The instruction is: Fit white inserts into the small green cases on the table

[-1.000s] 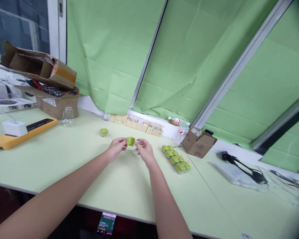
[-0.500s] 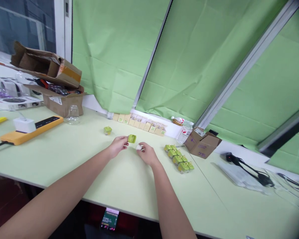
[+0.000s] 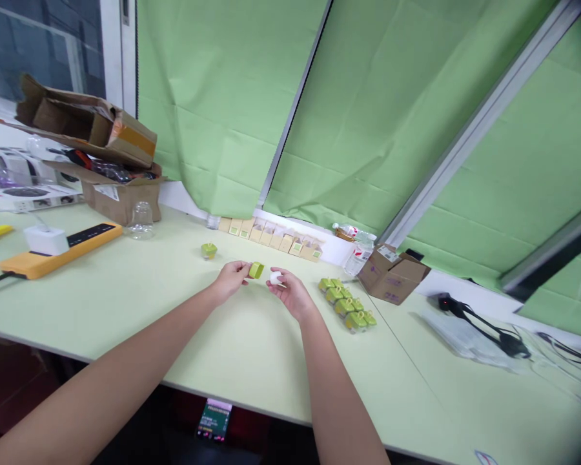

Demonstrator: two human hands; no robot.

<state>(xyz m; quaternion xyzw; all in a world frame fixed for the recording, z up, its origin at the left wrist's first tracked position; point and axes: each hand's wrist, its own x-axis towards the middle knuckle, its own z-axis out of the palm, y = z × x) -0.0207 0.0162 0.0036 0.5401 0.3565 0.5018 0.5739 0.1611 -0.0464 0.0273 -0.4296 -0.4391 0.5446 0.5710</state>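
Note:
My left hand (image 3: pixel 232 281) pinches a small green lid (image 3: pixel 256 270), its hollow side turned toward the right. A short gap away, my right hand (image 3: pixel 292 294) holds a small white piece (image 3: pixel 275 278) between thumb and fingers; its exact kind is too small to make out. Both hands are above the pale table (image 3: pixel 252 349). Beyond my left hand stands one small clear container with a green lid (image 3: pixel 208 250). To the right of my right hand, several similar green-lidded containers (image 3: pixel 347 306) stand close together in rows.
Several small tan boxes (image 3: pixel 271 237) line the back edge by the green curtain. Plastic bottles (image 3: pixel 361 255) and a cardboard box (image 3: pixel 394 274) are at back right. At left lie an orange power strip (image 3: pixel 61 252), a clear jar (image 3: pixel 141 221) and cardboard boxes (image 3: pixel 121 200).
My right hand has turned palm-up and raised the white piece slightly. The green lid in my left hand has rotated a little, its opening now facing more to the right.

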